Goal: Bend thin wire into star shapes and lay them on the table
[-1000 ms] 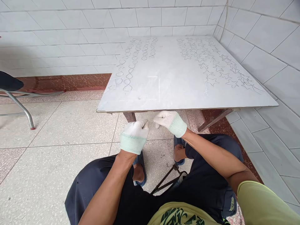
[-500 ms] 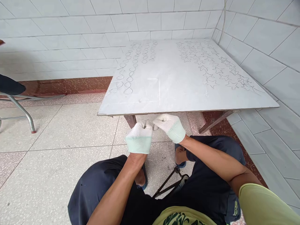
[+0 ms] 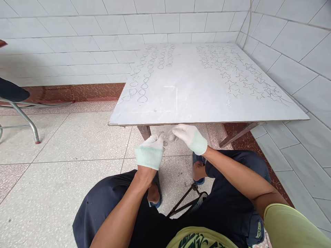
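Note:
In front of the table's near edge, my left hand (image 3: 150,150), in a white glove with a pale green cuff, pinches a thin piece of wire (image 3: 168,136). My right hand (image 3: 190,136), gloved the same way, is closed on the wire a short way to the right. A small gap lies between the two hands, and the wire spans it. Its full shape is hard to make out against the floor, and part of it is hidden by the gloves. A thin strand seems to hang below my left hand.
A white-topped table (image 3: 196,103) stands ahead against tiled walls. Figure-eight wire shapes (image 3: 142,98) lie in rows at its left, star-shaped wire pieces (image 3: 234,93) at its right. A metal-legged stool (image 3: 28,120) stands at far left. A dark folding frame (image 3: 181,203) sits between my legs.
My hands have moved slightly apart, the left one a little left and the right one a little right. More of the wire now shows between them.

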Demonstrator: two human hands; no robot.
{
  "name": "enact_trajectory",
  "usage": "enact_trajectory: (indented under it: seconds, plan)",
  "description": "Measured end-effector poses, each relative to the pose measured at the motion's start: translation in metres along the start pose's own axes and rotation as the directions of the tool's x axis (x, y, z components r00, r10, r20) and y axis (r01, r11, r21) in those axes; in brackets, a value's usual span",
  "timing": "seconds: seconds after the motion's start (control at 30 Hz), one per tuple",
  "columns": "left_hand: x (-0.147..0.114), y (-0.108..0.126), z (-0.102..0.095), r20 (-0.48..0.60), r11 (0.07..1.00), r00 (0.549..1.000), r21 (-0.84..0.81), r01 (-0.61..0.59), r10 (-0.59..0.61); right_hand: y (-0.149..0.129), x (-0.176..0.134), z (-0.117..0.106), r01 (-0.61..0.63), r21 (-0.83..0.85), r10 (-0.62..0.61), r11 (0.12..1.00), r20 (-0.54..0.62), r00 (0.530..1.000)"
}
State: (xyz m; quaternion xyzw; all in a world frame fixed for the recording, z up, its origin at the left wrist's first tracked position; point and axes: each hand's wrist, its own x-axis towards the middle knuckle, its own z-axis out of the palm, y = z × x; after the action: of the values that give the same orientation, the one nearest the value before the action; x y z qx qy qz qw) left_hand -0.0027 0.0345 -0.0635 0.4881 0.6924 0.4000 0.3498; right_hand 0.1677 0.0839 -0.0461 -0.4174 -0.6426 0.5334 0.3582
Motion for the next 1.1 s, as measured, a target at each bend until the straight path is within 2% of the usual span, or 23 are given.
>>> enact_trajectory:
  seconds: [0.1,0.27,0.37,0.43,0.5,0.6,0.7,0.8,1.0,1.1]
  plan:
    - [0.0,-0.001,-0.003,-0.007,0.993,0.999,-0.11,0.046,-0.047,-0.005,0.004,-0.008,0.002,-0.087,-0.003,0.996,-0.007,1.0]
    - [-0.005,0.003,0.002,-0.002,0.992,0.998,-0.107,0.064,-0.065,-0.007,0.006,-0.012,0.033,-0.365,0.001,0.93,0.092,0.996]
    - [-0.005,0.005,0.008,0.026,0.991,0.997,-0.108,0.078,-0.075,-0.006,0.004,-0.011,0.061,-0.395,0.003,0.917,0.157,0.988]
    - [-0.004,0.007,0.01,0.053,0.993,0.996,-0.086,0.076,-0.071,-0.008,0.003,-0.009,0.049,-0.404,0.019,0.913,0.161,0.987]
    - [-0.002,0.007,0.01,0.063,0.999,0.997,0.004,0.04,-0.04,-0.012,0.002,-0.008,0.026,-0.42,0.036,0.907,0.139,0.99]
    - [0.0,0.003,0.005,0.02,0.977,0.998,0.204,-0.058,0.055,-0.017,0.002,-0.005,-0.033,-0.443,0.08,0.896,0.088,0.993]
    - [-0.002,0.0,0.0,-0.005,0.923,0.991,0.365,-0.126,0.137,-0.022,0.002,-0.003,-0.081,-0.472,0.131,0.878,0.074,0.989]
    - [-0.005,0.001,-0.003,0.019,0.847,0.981,0.502,-0.177,0.194,-0.023,0.002,-0.001,-0.079,-0.485,0.144,0.871,0.099,0.985]
    - [-0.008,0.007,-0.003,0.079,0.771,0.977,0.602,-0.206,0.2,-0.015,0.004,-0.001,-0.074,-0.485,0.152,0.871,0.124,0.981]
    - [-0.009,0.011,-0.004,0.126,0.726,0.972,0.647,-0.233,0.199,-0.011,0.007,-0.005,-0.044,-0.42,0.111,0.906,0.136,0.984]
